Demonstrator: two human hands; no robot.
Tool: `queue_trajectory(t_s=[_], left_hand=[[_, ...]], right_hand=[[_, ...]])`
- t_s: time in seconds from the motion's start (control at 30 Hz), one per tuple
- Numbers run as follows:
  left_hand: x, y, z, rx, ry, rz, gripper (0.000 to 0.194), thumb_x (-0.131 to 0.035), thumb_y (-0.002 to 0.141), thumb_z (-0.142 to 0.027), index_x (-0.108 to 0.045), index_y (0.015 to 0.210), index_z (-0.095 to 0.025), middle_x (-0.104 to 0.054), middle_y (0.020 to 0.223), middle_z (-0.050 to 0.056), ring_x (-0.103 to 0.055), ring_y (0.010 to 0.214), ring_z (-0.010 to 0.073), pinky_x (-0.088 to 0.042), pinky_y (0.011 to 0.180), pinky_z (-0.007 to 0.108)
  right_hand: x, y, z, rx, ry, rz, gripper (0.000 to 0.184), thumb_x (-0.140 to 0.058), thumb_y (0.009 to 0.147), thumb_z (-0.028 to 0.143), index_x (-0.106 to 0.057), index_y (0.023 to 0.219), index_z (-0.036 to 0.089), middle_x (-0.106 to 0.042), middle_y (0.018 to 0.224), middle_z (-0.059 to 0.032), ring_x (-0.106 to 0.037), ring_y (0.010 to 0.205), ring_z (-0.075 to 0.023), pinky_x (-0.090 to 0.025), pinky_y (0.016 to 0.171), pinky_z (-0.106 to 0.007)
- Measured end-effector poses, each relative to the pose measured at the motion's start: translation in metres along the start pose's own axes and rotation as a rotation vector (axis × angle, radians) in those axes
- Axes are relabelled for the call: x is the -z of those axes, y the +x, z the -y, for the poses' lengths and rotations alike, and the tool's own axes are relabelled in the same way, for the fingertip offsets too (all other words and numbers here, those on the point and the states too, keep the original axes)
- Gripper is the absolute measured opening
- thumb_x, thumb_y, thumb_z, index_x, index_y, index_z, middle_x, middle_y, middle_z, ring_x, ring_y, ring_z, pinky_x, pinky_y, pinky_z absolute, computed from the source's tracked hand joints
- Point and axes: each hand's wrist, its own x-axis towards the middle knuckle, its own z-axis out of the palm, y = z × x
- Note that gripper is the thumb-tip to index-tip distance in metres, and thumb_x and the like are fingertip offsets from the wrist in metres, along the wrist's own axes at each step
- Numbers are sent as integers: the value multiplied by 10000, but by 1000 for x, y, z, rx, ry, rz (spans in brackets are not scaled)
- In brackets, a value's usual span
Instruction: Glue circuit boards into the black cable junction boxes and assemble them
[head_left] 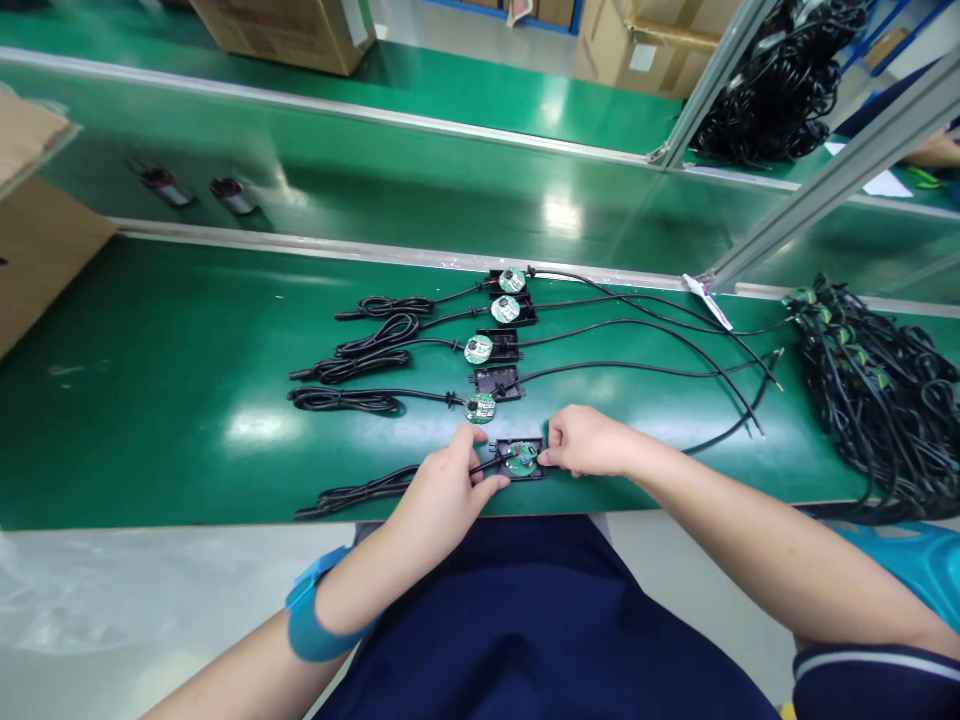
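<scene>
Big green desk point(187, 380). L hand point(450, 472) is bent, thumb & fingers apart, can't tell if it grips; R hand point(583, 440) has fingers bunched, can't tell if they hold a bit. Black cord point(367, 492) is prob. bendy. Black box point(537, 473) sits btwn hands nr front edge; prob. light & stiff, hold its sides. Green board point(519, 462) inside looks easy to break; touch rim only.

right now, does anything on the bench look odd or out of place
Mildly, yes: the fourth circuit board from the back lies mostly off the black case beside it, whereas the nearest board, between the left hand and right hand, sits inside one. No spill shows.
</scene>
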Motion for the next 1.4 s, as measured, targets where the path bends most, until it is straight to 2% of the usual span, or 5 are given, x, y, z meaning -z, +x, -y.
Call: queue_trajectory(t_s=[0.13,0.4,0.57,0.73,1.4], left_hand=[[1,-14,7,-204,145,-86,142,-539,934,-263,-611,1046,-213,-692,964,66,-661,856,199,-494,758,305],[19,3,-14,108,-14,200,288,-508,926,-457,-622,872,-198,-581,606,-26,-540,564,158,-386,568,269],[18,-2,-7,-178,276,48,131,-539,927,-302,-602,985,-203,-670,888,45,-634,792,196,-450,714,296],[11,-11,-5,-301,521,28,183,-467,975,-331,-583,943,-194,-654,864,62,-631,763,208,-424,663,301],[19,30,-13,369,-213,406,321,-621,694,-483,-503,625,-193,-336,477,-83,-270,468,84,-176,474,235]], right_hand=[[-16,-5,-4,147,-2,-238,144,-740,777,248,-641,867,195,-717,806,-19,-625,668,-132,-401,597,-227],[-23,-7,-7,195,21,-273,104,-717,800,228,-665,881,187,-721,859,-46,-650,754,-163,-430,660,-244],[-25,-6,-11,226,26,-301,199,-704,809,232,-648,995,188,-723,889,-50,-644,746,-162,-408,639,-247],[-24,-7,-10,242,3,-292,136,-698,806,231,-658,929,189,-725,865,-51,-640,745,-172,-392,628,-257],[-20,-11,-4,228,-14,-250,71,-690,822,209,-667,884,180,-733,860,-56,-655,757,-177,-418,641,-259]])
